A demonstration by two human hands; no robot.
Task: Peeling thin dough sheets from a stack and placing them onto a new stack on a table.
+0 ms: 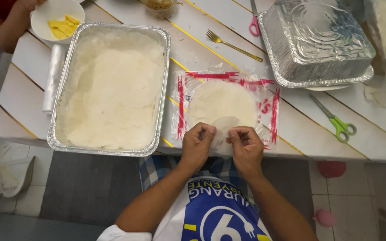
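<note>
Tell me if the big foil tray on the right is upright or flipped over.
Flipped over: the large foil tray shows its embossed base upward, its rim down.

White table [300,129]: foil tray [63,134] at left edge, plastic wrapper [271,107] at front edge, green scissors [340,125] right

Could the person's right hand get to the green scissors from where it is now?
Probably yes. The green scissors lie in the open on the white table, off to the right hand's side, with nothing between them. The hand would first have to let go of the thin wrapper it pinches.
</note>
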